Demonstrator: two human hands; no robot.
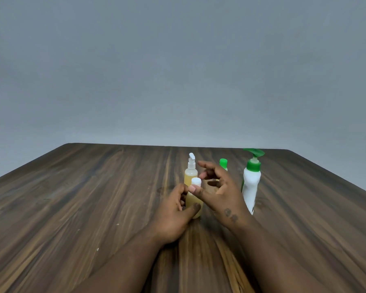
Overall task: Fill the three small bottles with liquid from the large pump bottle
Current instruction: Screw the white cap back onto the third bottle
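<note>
From the head view, nearest to us are two bare forearms [133,263], which reach in from the bottom edge over a dark wooden table [68,208].

Past them the left hand [173,214] is curled round the body of a white-capped small bottle [194,200]. Its thumb lies across the front and its fingers are wrapped behind. This bottle is upright near the middle of the table and holds yellowish liquid up to about its shoulder. We cannot tell whether its base rests on the wood or sits just above it.

The right hand [222,195] is just beside it, on the right. Its thumb tip touches the bottle at the shoulder, under the cap. Its other fingers are loosely arched and spread, apart from the cap, and grip nothing.

Directly behind the held bottle we see a pump-topped small bottle [191,171] standing upright. It has a white dispenser and is also partly full of yellowish liquid. Farther right, a green-capped small bottle [223,163] shows only its top above the right hand's fingers, so we cannot see its contents.

The large pump bottle [251,185] is white with a green pump head. It stands upright to the right of the right hand and is touched by neither hand.

Beyond the table's far edge is a plain grey wall [178,60].
</note>
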